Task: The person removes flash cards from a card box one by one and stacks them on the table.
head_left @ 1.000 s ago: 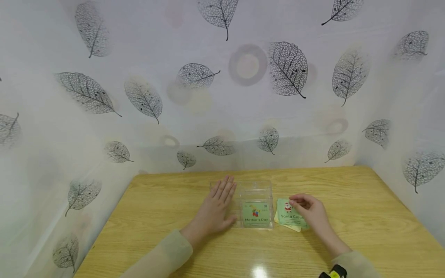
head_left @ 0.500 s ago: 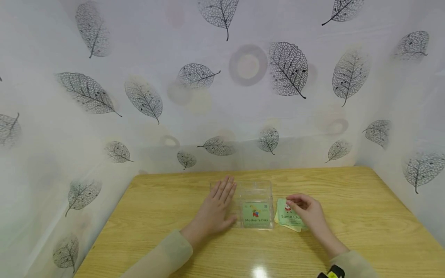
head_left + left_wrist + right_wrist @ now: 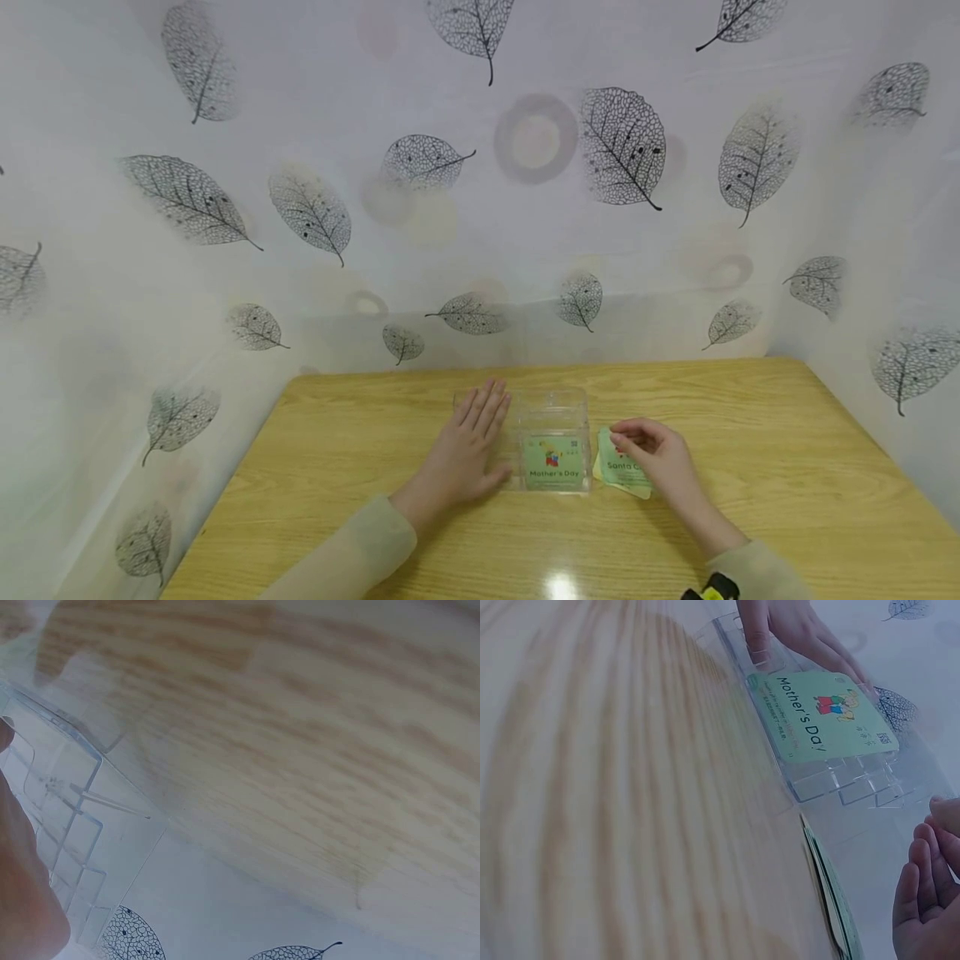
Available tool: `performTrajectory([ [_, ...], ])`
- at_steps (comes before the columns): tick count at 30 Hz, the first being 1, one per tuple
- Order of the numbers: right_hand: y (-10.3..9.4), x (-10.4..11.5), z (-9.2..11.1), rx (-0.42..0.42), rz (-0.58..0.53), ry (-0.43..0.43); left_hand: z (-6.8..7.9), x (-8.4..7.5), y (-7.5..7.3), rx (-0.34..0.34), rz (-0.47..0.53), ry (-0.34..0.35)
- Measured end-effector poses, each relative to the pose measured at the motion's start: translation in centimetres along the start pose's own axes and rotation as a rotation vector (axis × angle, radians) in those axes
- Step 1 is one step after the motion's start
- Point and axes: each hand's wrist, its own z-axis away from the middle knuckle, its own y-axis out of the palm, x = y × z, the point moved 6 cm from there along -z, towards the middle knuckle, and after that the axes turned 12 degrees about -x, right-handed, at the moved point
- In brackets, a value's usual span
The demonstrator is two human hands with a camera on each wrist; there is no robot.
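Note:
My left hand (image 3: pixel 461 458) rests with straight fingers on the left part of a clear plastic stepped holder (image 3: pixel 551 401). In the holder's front slot leans a green "Mother's Day" card (image 3: pixel 553 477). To its right lies a small pile of cards (image 3: pixel 621 477), a green "Santa Claus" card on top and a yellow edge below. My right hand (image 3: pixel 667 467) hovers over that pile, hiding its right side. In the right wrist view, my right hand (image 3: pixel 934 892) has loosely bent fingers, thumb close to the index tip, with no card visible between them. The left wrist view shows the holder's clear tiers (image 3: pixel 82 825).
The holder and cards stand on a wood-grain table (image 3: pixel 330 467). A white leaf-patterned curtain (image 3: pixel 480 233) hangs behind the table and along both sides. A dark watch-like band (image 3: pixel 712 587) is on the right wrist.
My right hand has shifted slightly left over the Santa Claus card, covering more of its picture. The card pile, the holder and my left hand have stayed in place.

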Motion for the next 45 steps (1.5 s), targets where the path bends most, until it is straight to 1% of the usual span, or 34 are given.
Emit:
performTrajectory([
  [5,0.3,0.3,0.1,0.002,0.018,-0.019,0.0,0.0,0.1,0.02,-0.025,0.005],
  [9,0.5,0.4,0.2,-0.001,0.027,-0.037,-0.1,0.0,0.1,0.027,-0.015,-0.002],
  [15,0.8,0.6,0.4,-0.005,0.013,-0.04,0.0,0.0,0.2,0.036,0.0,-0.006],
  [24,1.0,1.2,0.9,0.005,0.008,-0.081,-0.1,0.0,0.0,0.03,-0.006,0.003],
  [37,1.5,1.3,1.0,0.039,0.013,-0.075,-0.1,0.0,0.2,0.035,-0.006,0.003],
  [45,1.9,1.2,1.0,0.044,0.021,-0.058,-0.1,0.0,0.1,0.035,0.003,0.0],
])
